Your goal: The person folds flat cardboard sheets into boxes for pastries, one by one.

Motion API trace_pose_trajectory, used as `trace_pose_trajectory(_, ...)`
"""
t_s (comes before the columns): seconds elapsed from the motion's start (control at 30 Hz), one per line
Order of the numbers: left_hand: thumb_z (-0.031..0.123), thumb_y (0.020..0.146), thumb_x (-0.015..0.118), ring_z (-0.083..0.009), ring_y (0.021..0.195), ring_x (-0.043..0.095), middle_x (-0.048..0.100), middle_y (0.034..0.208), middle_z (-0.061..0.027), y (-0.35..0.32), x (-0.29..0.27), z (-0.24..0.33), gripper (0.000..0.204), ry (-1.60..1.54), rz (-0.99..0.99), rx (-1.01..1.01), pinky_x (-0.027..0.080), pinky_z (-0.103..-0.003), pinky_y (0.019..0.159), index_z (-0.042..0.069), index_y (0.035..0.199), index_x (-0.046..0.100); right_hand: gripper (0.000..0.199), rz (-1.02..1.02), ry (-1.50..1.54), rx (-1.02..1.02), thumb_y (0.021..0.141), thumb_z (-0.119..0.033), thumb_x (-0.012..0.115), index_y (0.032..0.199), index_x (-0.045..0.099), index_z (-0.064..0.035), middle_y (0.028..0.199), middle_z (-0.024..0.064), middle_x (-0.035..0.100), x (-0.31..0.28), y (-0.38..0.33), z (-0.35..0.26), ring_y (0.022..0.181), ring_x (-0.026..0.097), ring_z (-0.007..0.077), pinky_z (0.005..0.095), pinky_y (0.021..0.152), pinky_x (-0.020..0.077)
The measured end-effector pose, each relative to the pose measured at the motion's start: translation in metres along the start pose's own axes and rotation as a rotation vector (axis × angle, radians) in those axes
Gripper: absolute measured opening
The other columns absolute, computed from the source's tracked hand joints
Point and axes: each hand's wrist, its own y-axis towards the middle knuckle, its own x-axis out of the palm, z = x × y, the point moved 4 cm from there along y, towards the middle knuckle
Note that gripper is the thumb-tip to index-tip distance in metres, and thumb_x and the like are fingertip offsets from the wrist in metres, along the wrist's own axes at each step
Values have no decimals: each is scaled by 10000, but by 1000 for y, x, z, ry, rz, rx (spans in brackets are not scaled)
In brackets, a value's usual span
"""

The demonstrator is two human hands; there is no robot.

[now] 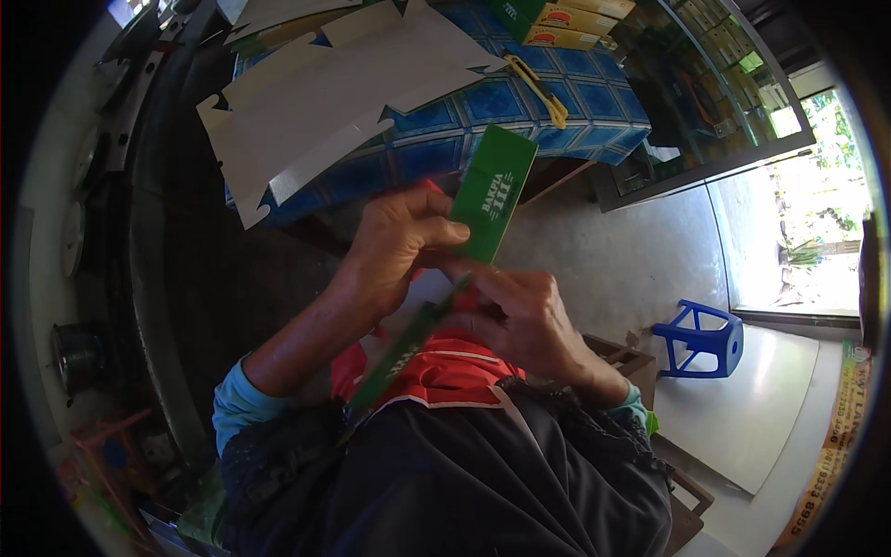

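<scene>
My left hand (394, 246) and my right hand (520, 316) both grip a green flat cardboard box blank (492, 190) with white print. The blank is bent between the hands: one panel stands up above my left fingers, another runs down toward my lap. My left thumb and fingers pinch the upright panel near its lower edge. My right hand holds the fold just below it. Under the hands lies red cloth (445, 367) on my lap.
A blue tiled table (520, 102) carries large white unfolded carton sheets (325, 102), a yellow utility knife (543, 93) and stacked yellow-green boxes (566, 23). A blue plastic stool (701, 339) stands on the concrete floor at right. A glass cabinet (705, 84) is behind.
</scene>
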Motion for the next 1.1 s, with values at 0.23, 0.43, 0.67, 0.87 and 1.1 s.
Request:
trace_pose_trajectory(0.23,-8,852,630,-179,870,685,697,989,-106,-8,4,11,225,18,-26,56,583,-322,797,-17,1076,645,454,106,84,15,737,-60,833,1142,641,10,753,82,634,-11,0,5,591,595,168,314,536,477)
trace_pose_trajectory(0.43,20,896,622,-165,876,686,707,997,-96,-5,16,-2,174,-38,55,143,572,-319,778,6,1064,669,448,671,-320,-324,720,59,756,1159,664,48,870,132,615,-15,-9,2,658,588,197,316,540,462)
trace_pose_trajectory(0.67,-4,891,616,-173,867,696,719,1002,-109,4,17,-9,179,-166,42,137,569,-320,778,-11,1048,701,320,616,-503,-364,708,111,703,1025,705,78,832,133,598,-32,-15,4,642,580,217,317,541,457)
trace_pose_trajectory(0.87,27,846,655,-107,736,665,724,841,-75,2,36,-32,136,109,60,295,523,-258,663,-35,937,735,336,517,-526,-294,664,70,699,999,680,81,800,91,531,-32,-17,11,656,580,216,340,516,468)
trace_pose_trajectory(1.1,0,803,704,-59,642,625,710,731,-38,1,44,-48,101,261,144,393,479,-225,559,-25,892,745,357,492,-594,-292,650,64,703,1005,666,80,862,89,534,-37,-27,20,707,591,213,334,525,478)
